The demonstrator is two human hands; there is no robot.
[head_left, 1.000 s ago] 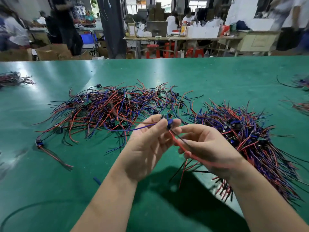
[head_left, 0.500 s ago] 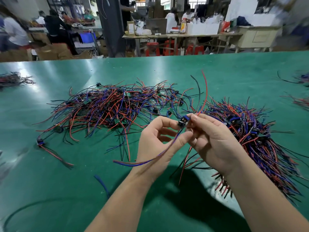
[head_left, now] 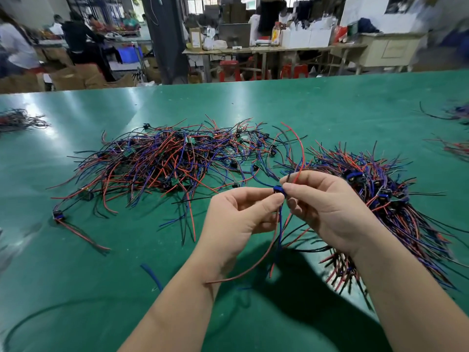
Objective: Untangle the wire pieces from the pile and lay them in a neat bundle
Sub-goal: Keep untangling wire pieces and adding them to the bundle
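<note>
**Supervisor:** Head view. Report hand status.

**Operator:** I see the left hand (head_left: 236, 219) and right hand (head_left: 327, 209) each pinching one wire piece (head_left: 280, 224) at its blue plug (head_left: 277, 189), held clear of the green table (head_left: 304, 102). Red and blue leads hang between the wrists, and one red lead arcs upward.

**Supervisor:** Where is the stock?

**Operator:** The tangled pile (head_left: 165, 161) lies left of the hands. The bundle (head_left: 385, 204) lies on the right, partly under the right forearm.
</note>
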